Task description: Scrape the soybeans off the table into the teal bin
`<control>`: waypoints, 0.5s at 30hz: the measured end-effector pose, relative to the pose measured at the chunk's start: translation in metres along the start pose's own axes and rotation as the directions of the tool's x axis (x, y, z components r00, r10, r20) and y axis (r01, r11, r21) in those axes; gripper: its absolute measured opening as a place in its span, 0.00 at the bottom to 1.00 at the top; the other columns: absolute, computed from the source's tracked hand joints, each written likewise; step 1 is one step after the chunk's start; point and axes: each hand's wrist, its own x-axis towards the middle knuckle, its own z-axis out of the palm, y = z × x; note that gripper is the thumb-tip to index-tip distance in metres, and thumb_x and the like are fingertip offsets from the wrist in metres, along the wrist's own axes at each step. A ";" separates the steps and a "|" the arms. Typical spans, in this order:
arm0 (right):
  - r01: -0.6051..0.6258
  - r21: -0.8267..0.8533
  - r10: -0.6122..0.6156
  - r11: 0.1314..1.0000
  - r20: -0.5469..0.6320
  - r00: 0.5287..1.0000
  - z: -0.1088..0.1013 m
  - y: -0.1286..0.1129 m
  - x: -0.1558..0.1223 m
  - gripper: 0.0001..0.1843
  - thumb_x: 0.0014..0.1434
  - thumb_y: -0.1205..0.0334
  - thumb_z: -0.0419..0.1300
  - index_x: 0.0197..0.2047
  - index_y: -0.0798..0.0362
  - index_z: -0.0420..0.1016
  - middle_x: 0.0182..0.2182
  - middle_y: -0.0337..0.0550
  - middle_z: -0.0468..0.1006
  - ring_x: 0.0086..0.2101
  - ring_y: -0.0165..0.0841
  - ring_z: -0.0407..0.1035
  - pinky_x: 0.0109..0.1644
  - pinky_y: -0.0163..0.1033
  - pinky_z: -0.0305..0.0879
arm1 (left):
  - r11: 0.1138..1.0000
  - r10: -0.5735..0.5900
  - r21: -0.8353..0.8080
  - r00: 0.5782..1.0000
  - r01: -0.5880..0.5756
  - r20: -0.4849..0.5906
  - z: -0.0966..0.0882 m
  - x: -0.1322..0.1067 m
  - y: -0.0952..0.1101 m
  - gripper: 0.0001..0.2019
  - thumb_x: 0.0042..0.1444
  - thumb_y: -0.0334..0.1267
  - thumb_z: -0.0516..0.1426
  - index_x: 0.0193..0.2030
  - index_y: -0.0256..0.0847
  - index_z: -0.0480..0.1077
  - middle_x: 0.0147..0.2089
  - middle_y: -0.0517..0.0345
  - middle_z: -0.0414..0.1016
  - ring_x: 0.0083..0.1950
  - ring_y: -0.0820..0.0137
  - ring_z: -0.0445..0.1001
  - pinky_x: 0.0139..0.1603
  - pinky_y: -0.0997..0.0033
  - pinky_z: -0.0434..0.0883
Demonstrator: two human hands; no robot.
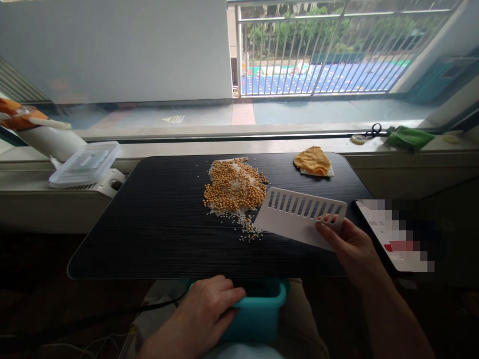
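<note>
My right hand (352, 242) pinches the white scraper (290, 227) at one end, leaving its far edge free beside the pile of beans and rice (237, 189), mid-frame; my left hand (211, 306) curls over the tub (258, 319), bottom centre, apparently steadying it.

Our left hand (211, 309) and right hand (352, 244), two in all, one scraper (288, 227), one heap of beans (226, 190) and rice (232, 215) beyond our counting, one table (149, 214), one bin (258, 321) near, two cloths (313, 160) far right, one pair of scissors (375, 130), one phone (381, 229) right, one clear box (88, 162) left
</note>
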 end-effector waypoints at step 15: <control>-0.069 -0.091 0.055 0.993 -0.149 0.987 -0.041 0.012 0.001 0.23 0.38 0.43 0.73 0.35 0.47 0.80 0.34 0.41 0.82 0.39 0.43 0.76 0.42 0.43 0.75 | 0.998 0.070 -0.007 0.997 -0.070 0.008 0.002 0.008 0.009 0.11 0.57 0.22 0.60 0.42 0.41 0.71 0.38 0.61 0.73 0.39 0.67 0.71 0.37 0.70 0.62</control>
